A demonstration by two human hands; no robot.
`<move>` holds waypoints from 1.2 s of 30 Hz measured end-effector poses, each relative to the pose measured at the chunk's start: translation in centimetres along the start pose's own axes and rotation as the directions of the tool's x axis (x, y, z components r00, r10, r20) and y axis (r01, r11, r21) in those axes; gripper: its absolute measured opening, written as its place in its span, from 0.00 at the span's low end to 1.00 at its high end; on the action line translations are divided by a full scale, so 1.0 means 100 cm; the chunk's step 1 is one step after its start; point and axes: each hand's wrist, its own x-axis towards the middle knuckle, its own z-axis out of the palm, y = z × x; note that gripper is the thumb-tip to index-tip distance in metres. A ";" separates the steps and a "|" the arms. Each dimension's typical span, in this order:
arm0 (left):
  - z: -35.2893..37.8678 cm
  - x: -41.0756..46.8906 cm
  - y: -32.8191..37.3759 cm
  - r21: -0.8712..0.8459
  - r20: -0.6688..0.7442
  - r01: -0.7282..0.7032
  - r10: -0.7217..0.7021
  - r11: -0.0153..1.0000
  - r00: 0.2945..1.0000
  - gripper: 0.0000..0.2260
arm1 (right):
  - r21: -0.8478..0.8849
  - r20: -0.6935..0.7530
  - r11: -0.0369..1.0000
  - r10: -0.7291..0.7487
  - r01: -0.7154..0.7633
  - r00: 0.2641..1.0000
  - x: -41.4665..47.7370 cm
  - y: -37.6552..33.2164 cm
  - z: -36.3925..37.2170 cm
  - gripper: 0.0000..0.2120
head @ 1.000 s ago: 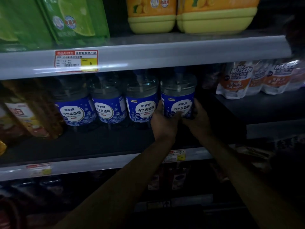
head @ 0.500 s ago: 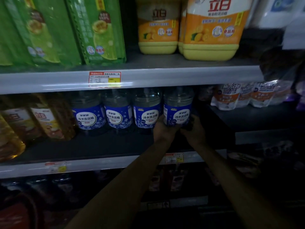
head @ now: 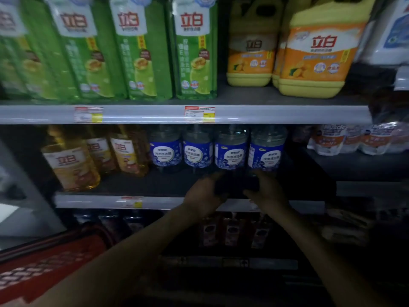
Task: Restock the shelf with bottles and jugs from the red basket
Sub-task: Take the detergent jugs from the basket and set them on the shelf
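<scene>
Several clear bottles with blue labels stand in a row on the middle shelf (head: 155, 185); the rightmost bottle (head: 266, 151) stands upright at the end of the row. My left hand (head: 202, 196) and my right hand (head: 266, 191) hover side by side at the shelf's front, just below the two right-hand bottles. Their fingers are spread, and the dim gap between them shows nothing held. The red basket (head: 44, 273) sits at the lower left, by my left forearm; its contents are hidden.
Amber bottles (head: 70, 162) stand left of the blue row and white pouches (head: 332, 140) to its right. Above are green bottles (head: 141, 52) and yellow jugs (head: 316, 58). Dark bottles (head: 232, 231) fill the shelf below.
Both hands have let go of the rightmost blue-label bottle and drawn back to the shelf's front edge. My view has pulled back and tilted up, and the red basket has come into view.
</scene>
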 end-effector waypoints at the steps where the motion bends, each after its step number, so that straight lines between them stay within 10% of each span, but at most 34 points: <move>1: -0.011 -0.014 -0.007 0.054 -0.013 0.002 -0.001 0.999 1.000 0.31 | -0.018 0.019 0.999 -0.028 0.029 0.999 -0.006 -0.012 0.003 0.29; 10: -0.084 -0.179 -0.091 0.669 -0.068 -0.017 0.084 0.743 0.994 0.34 | -0.123 0.328 0.941 -0.260 0.315 0.908 -0.097 -0.091 0.052 0.35; 24: -0.094 -0.379 -0.249 0.403 -0.192 0.572 -0.545 0.715 0.816 0.29 | -0.086 0.714 0.734 -0.426 0.674 0.555 -0.156 -0.164 0.196 0.35; 36: -0.096 -0.410 -0.306 0.269 -0.138 0.712 -0.706 0.648 0.695 0.31 | 0.045 0.815 0.675 -0.452 0.737 0.364 -0.175 -0.226 0.310 0.26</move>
